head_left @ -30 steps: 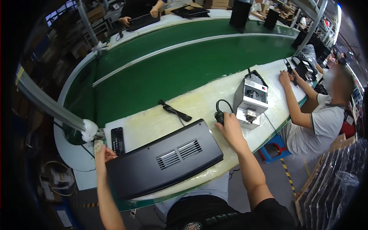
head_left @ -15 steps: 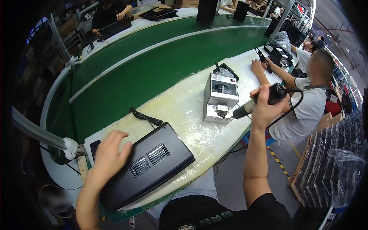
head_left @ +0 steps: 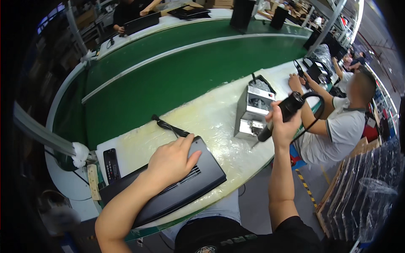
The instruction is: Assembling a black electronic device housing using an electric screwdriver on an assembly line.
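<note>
A flat black metal case (head_left: 206, 170) with slotted vents lies on the near part of the bench. My left hand (head_left: 174, 159) rests on its top, fingers stretched toward the far edge and covering part of the vents. My right hand (head_left: 284, 128) is wrapped round a corded black electric screwdriver (head_left: 292, 105), held tilted with its bit down to the left. The bit is just on the near side of a silver screw feeder (head_left: 247, 111); whether a screw sits on it is too small to tell. A bundled black cable (head_left: 168, 126) lies by the case's far corner.
A remote control (head_left: 111, 165) and a power strip (head_left: 93, 182) lie left of the case. Beyond the bench runs a green conveyor belt (head_left: 168, 88). A co-worker (head_left: 337, 126) sits at the right; another person's hand (head_left: 120, 29) shows across the belt. Wrapped stacked goods (head_left: 363, 189) stand right.
My left hand has moved right from the case's left side onto its top. The screwdriver's bit has come away from the feeder's front, toward me. The view has shifted slightly.
</note>
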`<state>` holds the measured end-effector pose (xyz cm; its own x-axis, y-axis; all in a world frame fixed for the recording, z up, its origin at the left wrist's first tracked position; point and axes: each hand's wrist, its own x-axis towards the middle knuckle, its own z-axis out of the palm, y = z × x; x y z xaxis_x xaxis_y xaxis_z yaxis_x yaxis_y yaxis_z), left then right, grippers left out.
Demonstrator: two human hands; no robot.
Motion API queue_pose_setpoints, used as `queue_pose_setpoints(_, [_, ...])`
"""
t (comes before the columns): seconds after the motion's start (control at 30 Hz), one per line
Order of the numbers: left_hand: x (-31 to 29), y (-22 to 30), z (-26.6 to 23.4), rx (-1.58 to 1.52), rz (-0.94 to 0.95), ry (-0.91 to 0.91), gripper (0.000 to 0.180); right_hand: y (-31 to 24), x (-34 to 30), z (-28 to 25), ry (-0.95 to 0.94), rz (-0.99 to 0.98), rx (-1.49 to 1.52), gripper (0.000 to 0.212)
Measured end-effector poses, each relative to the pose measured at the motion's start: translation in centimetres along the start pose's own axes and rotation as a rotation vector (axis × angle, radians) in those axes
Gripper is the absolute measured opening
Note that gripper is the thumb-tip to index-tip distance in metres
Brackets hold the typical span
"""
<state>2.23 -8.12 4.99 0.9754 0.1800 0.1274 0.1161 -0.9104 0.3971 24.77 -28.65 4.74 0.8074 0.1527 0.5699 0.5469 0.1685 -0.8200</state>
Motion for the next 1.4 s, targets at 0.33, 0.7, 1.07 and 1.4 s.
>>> queue_pose_setpoints(0.33, [-0.2, -0.8, 0.0, -0.014, 0.040, 0.047, 0.050, -12.2, 0.1, 10.6, -0.170, -0.236, 0.466, 0.055])
queue_pose_setpoints(0.7, [0.0, -0.9, 0.0, -0.061, 0.009, 0.022, 0.049, -13.1, -0.3, 14.4, -0.208, -0.270, 0.375, 0.058])
queue_pose_setpoints(1.07, [0.2, -1.0, -0.3, -0.034, 0.022, 0.032, 0.043, -12.8, -0.8, 14.5, -0.254, -0.264, 0.380, 0.064])
queue_pose_setpoints(1.4, [-0.1, -0.5, 0.4, -0.049, -0.005, 0.090, 0.039, -10.7, -2.0, 14.8, -0.341, -0.219, 0.435, 0.071])
